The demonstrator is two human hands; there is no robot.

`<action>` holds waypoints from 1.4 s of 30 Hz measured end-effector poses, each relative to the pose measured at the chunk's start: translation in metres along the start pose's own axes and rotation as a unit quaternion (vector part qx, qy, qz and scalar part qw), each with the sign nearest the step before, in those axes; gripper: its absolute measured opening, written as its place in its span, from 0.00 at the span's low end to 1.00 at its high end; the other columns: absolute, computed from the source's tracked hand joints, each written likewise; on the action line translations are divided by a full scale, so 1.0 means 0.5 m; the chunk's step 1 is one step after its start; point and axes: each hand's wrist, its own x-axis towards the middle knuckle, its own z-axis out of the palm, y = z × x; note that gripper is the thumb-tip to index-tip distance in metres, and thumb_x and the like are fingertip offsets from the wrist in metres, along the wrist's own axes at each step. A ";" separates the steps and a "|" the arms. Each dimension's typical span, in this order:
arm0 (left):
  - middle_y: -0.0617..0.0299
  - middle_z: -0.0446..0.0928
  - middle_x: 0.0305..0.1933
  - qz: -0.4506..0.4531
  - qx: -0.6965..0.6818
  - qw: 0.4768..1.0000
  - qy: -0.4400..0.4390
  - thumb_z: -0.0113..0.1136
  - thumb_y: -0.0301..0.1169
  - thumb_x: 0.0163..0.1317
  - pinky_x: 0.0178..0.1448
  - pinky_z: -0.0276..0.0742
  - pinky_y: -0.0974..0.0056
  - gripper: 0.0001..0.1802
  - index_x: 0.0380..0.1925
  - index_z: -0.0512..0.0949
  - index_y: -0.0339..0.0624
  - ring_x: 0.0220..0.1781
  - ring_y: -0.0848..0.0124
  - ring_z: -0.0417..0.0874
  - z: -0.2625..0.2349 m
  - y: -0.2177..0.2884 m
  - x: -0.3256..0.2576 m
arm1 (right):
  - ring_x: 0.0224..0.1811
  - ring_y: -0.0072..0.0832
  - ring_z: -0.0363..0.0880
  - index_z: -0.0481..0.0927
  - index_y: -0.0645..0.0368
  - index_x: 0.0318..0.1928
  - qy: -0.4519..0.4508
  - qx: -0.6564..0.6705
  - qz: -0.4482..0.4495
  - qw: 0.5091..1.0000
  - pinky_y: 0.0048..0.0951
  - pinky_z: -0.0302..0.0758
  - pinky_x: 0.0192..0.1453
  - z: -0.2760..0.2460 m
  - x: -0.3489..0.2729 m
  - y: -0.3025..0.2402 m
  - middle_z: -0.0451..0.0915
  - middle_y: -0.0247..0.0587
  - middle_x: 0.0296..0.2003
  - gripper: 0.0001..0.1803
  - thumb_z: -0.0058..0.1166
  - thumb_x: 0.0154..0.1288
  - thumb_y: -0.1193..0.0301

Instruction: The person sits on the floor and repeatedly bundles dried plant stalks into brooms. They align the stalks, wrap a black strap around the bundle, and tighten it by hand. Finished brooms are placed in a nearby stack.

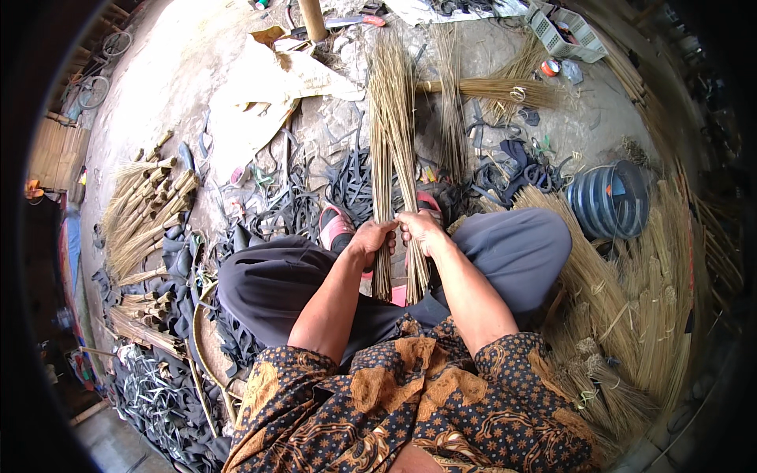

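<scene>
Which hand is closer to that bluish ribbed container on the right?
Right. The right hand, holding thin stalks, is to the left of the container; the left hand, also holding stalks, is farther left.

Matt straw-like stalks [382, 110], glossy plastic tub [587, 203], rough floor [590, 118], cloth shirt [402, 386]

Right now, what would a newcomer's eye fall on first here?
Near the centre, the left hand and right hand grip long sticks between the knees. The bluish bucket stands out at right, near more bundles; the pale sack lies at upper left.
</scene>
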 end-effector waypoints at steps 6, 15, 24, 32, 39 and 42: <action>0.67 0.70 0.22 0.055 0.001 0.998 0.037 0.64 0.40 0.73 0.23 0.72 0.63 0.16 0.30 0.73 0.45 0.19 0.72 0.72 0.022 0.013 -0.040 | 0.21 0.26 0.79 0.85 0.65 0.30 0.063 -0.146 -0.083 0.984 0.33 0.73 0.24 -0.003 0.008 -0.045 0.81 0.40 0.21 0.16 0.61 0.66 0.63; 0.69 0.68 0.23 0.160 -0.130 0.976 0.065 0.65 0.39 0.74 0.23 0.72 0.64 0.16 0.32 0.69 0.48 0.20 0.74 0.71 0.004 0.099 -0.201 | 0.52 0.48 0.89 0.87 0.63 0.51 0.243 -0.470 -0.107 0.842 0.44 0.84 0.56 -0.204 0.067 -0.194 0.88 0.60 0.48 0.21 0.62 0.65 0.61; 0.71 0.65 0.22 0.287 -0.131 0.943 0.107 0.62 0.41 0.77 0.24 0.69 0.67 0.17 0.29 0.69 0.50 0.20 0.77 0.69 -0.023 0.190 -0.329 | 0.52 0.50 0.89 0.86 0.63 0.54 0.311 -0.576 -0.041 0.755 0.45 0.84 0.57 -0.384 0.068 -0.254 0.88 0.60 0.47 0.21 0.63 0.66 0.64; 0.69 0.70 0.19 0.305 -0.005 0.950 0.064 0.65 0.38 0.75 0.22 0.71 0.67 0.16 0.28 0.74 0.45 0.17 0.77 0.72 0.034 0.198 -0.298 | 0.81 0.55 0.60 0.48 0.70 0.81 0.237 -0.611 -0.019 0.755 0.49 0.56 0.84 -0.374 0.008 -0.237 0.58 0.71 0.78 0.70 0.72 0.55 0.37; 0.69 0.75 0.19 0.259 0.201 0.938 -0.113 0.70 0.40 0.71 0.25 0.71 0.68 0.15 0.33 0.79 0.41 0.19 0.78 0.76 0.106 0.216 -0.268 | 0.74 0.47 0.68 0.55 0.69 0.79 -0.178 -0.083 -0.495 0.847 0.45 0.70 0.74 -0.074 -0.204 -0.482 0.66 0.64 0.72 0.58 0.63 0.68 0.38; 0.68 0.81 0.30 0.258 0.259 0.918 -0.153 0.70 0.34 0.70 0.34 0.76 0.69 0.14 0.46 0.81 0.36 0.30 0.81 0.78 0.126 0.223 -0.265 | 0.37 0.24 0.85 0.73 0.63 0.69 -0.197 0.074 -0.481 0.851 0.29 0.82 0.39 0.035 -0.290 -0.513 0.84 0.39 0.38 0.33 0.63 0.75 0.54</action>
